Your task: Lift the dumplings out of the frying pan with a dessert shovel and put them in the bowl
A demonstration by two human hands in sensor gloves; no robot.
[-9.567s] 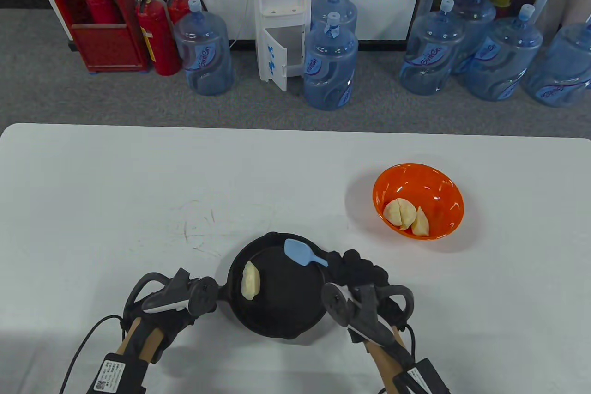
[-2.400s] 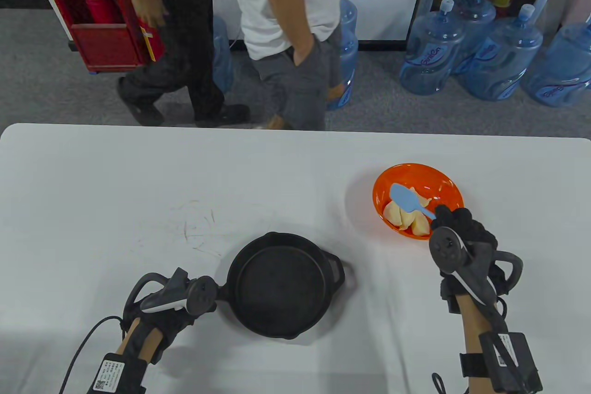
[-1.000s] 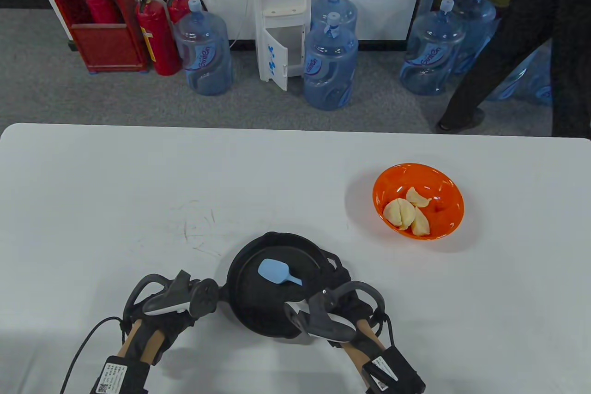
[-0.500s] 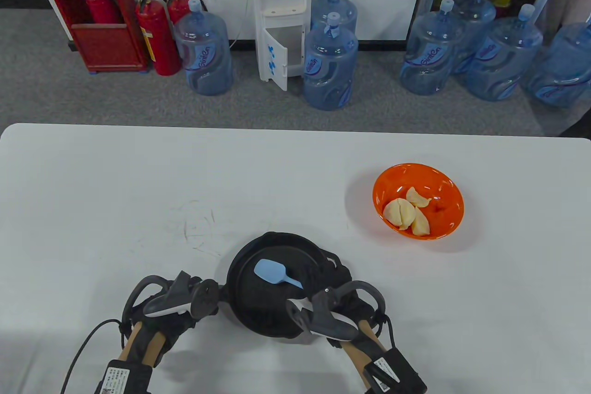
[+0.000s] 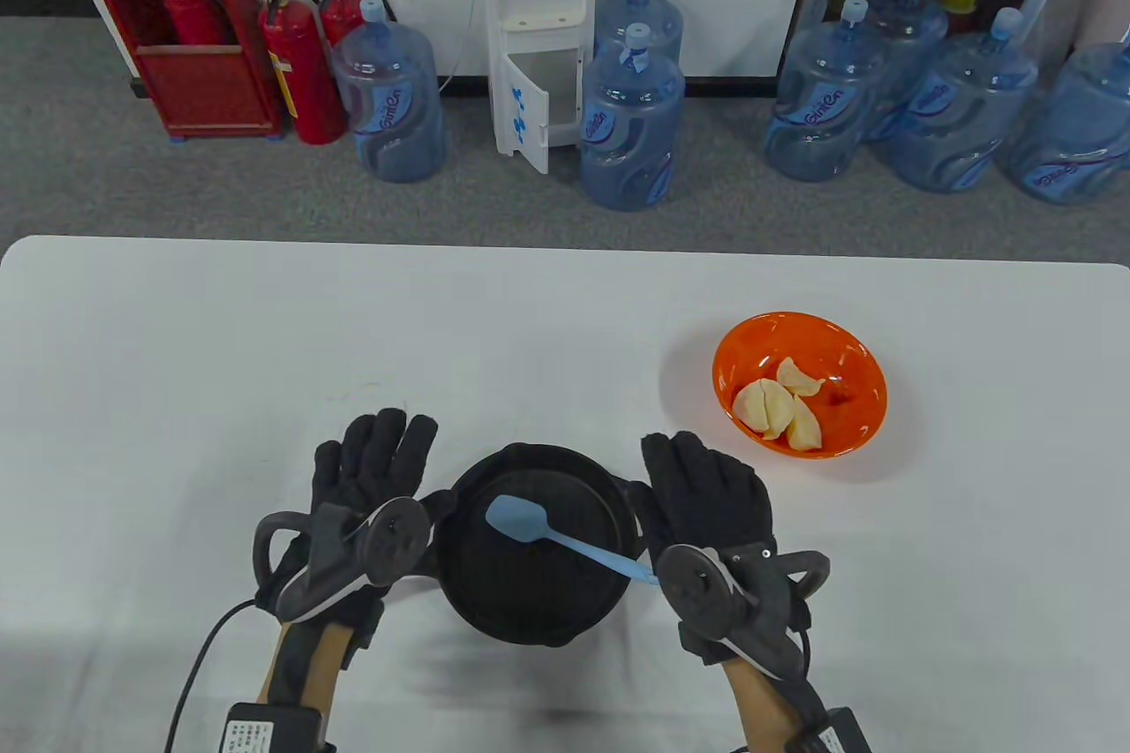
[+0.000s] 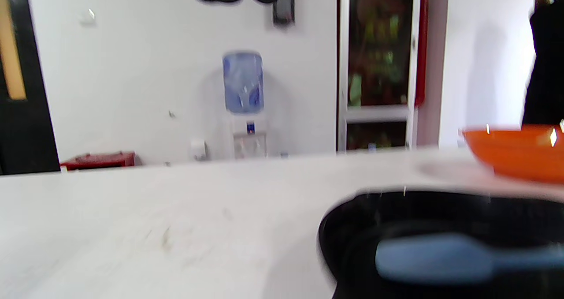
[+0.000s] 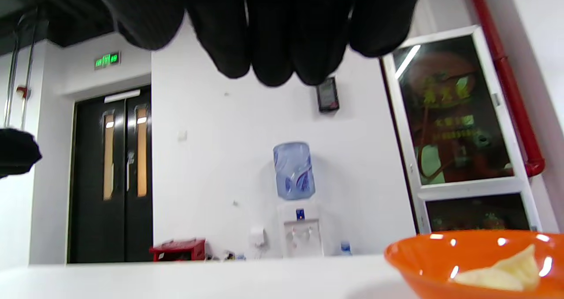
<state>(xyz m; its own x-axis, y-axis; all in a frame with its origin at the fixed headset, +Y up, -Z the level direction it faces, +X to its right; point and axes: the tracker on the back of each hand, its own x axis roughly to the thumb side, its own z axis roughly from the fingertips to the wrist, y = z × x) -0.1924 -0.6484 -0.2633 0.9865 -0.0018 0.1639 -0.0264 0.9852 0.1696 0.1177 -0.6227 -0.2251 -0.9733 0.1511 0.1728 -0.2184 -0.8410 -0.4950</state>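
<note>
The black frying pan (image 5: pixel 530 603) sits near the table's front edge with no dumplings in it. The light blue dessert shovel (image 5: pixel 565 541) lies loose in the pan, blade at the middle, handle over the right rim; it shows blurred in the left wrist view (image 6: pixel 440 257) over the pan (image 6: pixel 352 228). Three dumplings (image 5: pixel 781 404) rest in the orange bowl (image 5: pixel 847 347) at the right, also seen low in the wrist views (image 6: pixel 520 151) (image 7: pixel 440 255). My left hand (image 5: pixel 375 462) lies flat with spread fingers left of the pan. My right hand (image 5: pixel 706 479) lies flat right of it. Both hold nothing.
The white table (image 5: pixel 265 347) carries only the pan and the bowl. On the floor beyond its far edge stand several blue water jugs (image 5: pixel 631 126), a white water dispenser (image 5: pixel 538 38), red extinguishers (image 5: pixel 300 73) and a red cabinet (image 5: pixel 177 29).
My right hand has let go of the shovel, which now lies in the pan. My left hand has released the pan handle. Both hands moved forward and opened flat beside the pan.
</note>
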